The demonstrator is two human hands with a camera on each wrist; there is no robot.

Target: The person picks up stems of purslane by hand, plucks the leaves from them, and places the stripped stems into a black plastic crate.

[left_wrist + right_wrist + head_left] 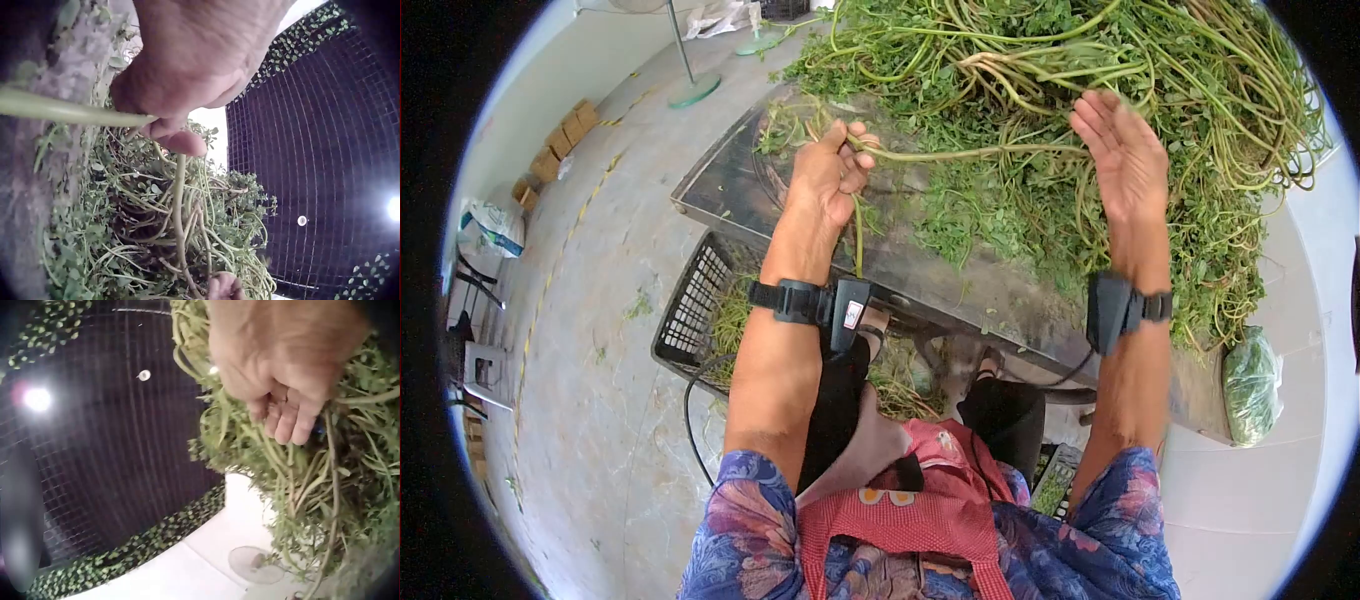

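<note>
My left hand pinches a long green stem between thumb and curled fingers, above the near left part of the dark table. One end of this stem hangs below the left hand; the other length stretches across to my right hand. That hand is beside the big heap of leafy green stems, its fingers fairly straight and close together. The stem reaches the edge of its palm. In the left wrist view the pinched stem runs down toward the right fingers. The right wrist view shows those fingers in front of the heap.
The dark table carries scattered leaves. Below its left edge stands a black crate with stems in it. A bag of greens sits at the right end. A fan base and cardboard boxes are on the floor.
</note>
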